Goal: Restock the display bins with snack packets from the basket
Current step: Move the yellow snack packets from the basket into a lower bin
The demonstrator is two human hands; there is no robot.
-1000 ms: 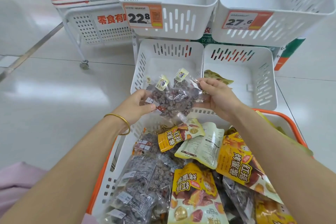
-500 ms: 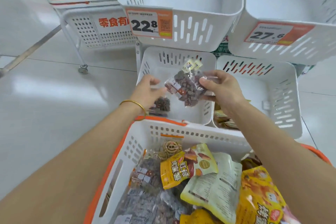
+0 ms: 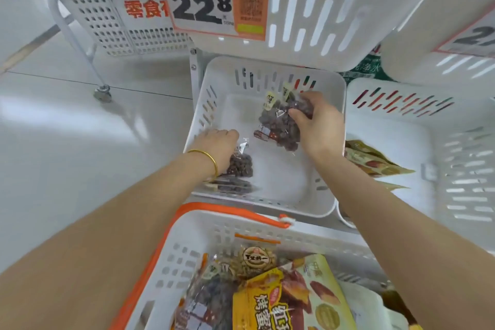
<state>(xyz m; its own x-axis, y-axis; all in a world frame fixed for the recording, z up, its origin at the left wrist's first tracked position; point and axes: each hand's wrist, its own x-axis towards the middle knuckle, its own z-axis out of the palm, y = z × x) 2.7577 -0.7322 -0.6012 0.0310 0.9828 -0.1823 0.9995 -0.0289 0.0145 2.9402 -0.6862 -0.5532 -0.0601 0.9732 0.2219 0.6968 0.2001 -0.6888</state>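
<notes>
Packets crowd the orange-rimmed basket [image 3: 230,209] nearest you, yellow sweet-potato packets [image 3: 281,303] overlapping clear bags of dark snacks [image 3: 206,300], so a forearm pulled back carelessly could drag one over the rim. Beyond it, your left hand [image 3: 218,142] reaches down into the lower left bin [image 3: 267,201] onto a clear packet of dark pieces [image 3: 239,165] lying near its left wall; the fingers are hidden, so I cannot tell whether they grip or merely rest. Your right hand [image 3: 318,126] holds a bunch of clear packets [image 3: 276,126] low inside the same bin, fingers curled round their upper part. That one-sided hold on slippery film could let them slide out in a heap, or tip toward the neighbouring bin [image 3: 388,88]. Overhead, the upper bin [image 3: 334,21] with its 22.8 price tag [image 3: 203,5] juts close, so lift out carefully.
</notes>
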